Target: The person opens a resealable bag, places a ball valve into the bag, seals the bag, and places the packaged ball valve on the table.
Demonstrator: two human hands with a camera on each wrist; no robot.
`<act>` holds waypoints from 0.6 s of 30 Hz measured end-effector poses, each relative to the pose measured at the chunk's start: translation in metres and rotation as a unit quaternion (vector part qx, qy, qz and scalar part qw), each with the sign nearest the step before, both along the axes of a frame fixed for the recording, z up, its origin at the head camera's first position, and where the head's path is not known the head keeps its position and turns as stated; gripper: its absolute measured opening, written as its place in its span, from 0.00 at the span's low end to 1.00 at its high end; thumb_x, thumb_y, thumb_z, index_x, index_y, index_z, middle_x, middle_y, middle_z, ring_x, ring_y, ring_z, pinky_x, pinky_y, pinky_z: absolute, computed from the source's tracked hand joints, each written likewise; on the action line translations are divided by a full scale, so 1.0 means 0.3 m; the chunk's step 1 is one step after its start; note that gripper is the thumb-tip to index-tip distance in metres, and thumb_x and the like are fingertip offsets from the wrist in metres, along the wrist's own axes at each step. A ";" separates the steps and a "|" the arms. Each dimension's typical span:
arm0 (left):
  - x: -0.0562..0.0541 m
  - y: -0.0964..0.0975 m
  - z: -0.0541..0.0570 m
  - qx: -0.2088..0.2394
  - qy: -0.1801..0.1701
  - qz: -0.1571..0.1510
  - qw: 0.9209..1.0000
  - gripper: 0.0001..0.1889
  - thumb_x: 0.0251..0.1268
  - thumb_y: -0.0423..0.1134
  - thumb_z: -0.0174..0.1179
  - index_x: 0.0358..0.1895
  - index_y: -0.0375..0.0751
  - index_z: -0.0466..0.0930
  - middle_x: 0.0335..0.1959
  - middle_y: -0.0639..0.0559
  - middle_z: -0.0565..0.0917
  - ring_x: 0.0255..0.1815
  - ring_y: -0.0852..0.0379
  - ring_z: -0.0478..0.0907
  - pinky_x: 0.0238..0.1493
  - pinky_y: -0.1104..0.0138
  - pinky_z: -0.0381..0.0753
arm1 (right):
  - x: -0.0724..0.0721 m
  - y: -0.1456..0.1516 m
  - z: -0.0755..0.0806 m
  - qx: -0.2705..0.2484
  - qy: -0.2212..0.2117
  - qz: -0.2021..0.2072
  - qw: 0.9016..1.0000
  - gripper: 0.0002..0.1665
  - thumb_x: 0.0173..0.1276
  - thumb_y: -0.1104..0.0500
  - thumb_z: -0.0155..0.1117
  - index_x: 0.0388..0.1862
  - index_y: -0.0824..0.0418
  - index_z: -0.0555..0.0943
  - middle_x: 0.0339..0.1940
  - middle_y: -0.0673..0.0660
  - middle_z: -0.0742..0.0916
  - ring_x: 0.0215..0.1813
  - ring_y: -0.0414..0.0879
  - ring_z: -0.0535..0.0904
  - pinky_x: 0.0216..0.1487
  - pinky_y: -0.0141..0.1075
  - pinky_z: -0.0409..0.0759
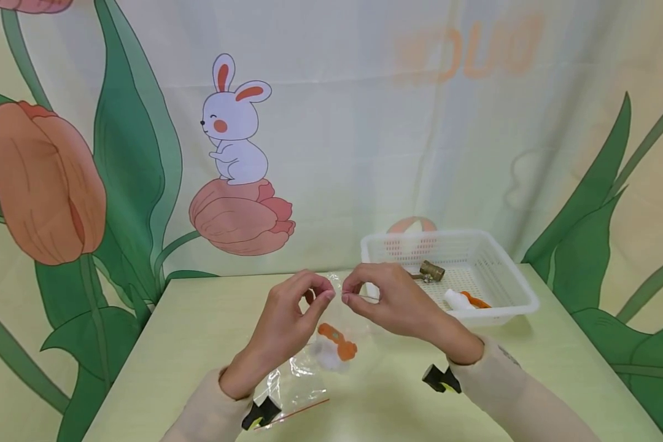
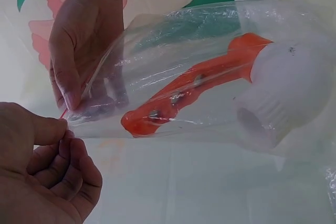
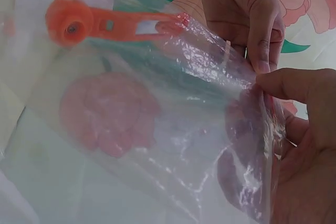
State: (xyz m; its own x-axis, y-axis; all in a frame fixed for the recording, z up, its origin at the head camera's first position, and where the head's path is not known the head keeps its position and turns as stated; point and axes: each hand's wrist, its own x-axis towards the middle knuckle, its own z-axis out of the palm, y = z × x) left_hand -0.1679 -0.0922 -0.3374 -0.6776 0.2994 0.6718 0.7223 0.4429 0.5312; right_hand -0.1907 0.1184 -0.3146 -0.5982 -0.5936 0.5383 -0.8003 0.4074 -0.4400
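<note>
My left hand point(image 1: 290, 316) and right hand point(image 1: 395, 301) are raised over the table, fingertips close together. Between thumb and fingers, each pinches the mouth of a clear plastic zip bag point(image 2: 173, 45) with a red line along its edge. The bag hangs below them. Inside it lies a white plastic pipe fitting point(image 2: 294, 82) with a long orange lever handle point(image 2: 184, 90). In the right wrist view, the orange handle point(image 3: 126, 22) shows through the film at upper left, and creased, shiny plastic bunches by the right fingers point(image 3: 289, 85).
A second clear zip bag point(image 1: 298, 387) with a red strip lies flat at the table's front left. At the back right stands a white perforated basket point(image 1: 508, 276), holding a brass-coloured fitting point(image 1: 432, 271) and a white piece point(image 1: 455, 300) with an orange part. A printed curtain hangs behind.
</note>
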 end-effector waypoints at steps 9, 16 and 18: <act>0.003 -0.002 0.003 -0.001 -0.005 -0.003 1.000 0.02 0.65 0.34 0.64 0.38 0.41 0.81 0.30 0.55 0.81 0.31 0.63 0.74 0.24 0.74 0.72 | 0.005 -0.004 -0.001 -0.009 0.016 0.004 1.000 0.03 0.67 0.61 0.65 0.34 0.54 0.83 0.31 0.45 0.86 0.37 0.35 0.81 0.44 0.32 0.81; -0.001 -0.015 0.003 0.008 0.008 0.006 1.000 0.03 0.64 0.33 0.64 0.38 0.42 0.81 0.30 0.55 0.81 0.31 0.63 0.74 0.25 0.73 0.73 | 0.008 0.007 -0.010 -0.016 0.033 -0.003 0.999 0.03 0.66 0.62 0.67 0.33 0.53 0.83 0.30 0.44 0.85 0.36 0.35 0.81 0.43 0.32 0.80; -0.001 -0.016 0.004 0.009 0.008 0.004 1.000 0.02 0.64 0.33 0.64 0.38 0.42 0.81 0.30 0.55 0.81 0.31 0.63 0.74 0.25 0.73 0.73 | 0.010 0.008 -0.010 -0.017 0.050 -0.002 0.999 0.03 0.66 0.61 0.67 0.32 0.53 0.83 0.29 0.44 0.85 0.35 0.35 0.80 0.43 0.33 0.79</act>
State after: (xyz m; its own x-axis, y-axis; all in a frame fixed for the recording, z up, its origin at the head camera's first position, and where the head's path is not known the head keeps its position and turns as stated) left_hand -0.1683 -0.0971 -0.3363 -0.6687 0.2828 0.6877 0.7277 0.4387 0.5272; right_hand -0.1878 0.1208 -0.3176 -0.5420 -0.5716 0.6161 -0.8398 0.3961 -0.3712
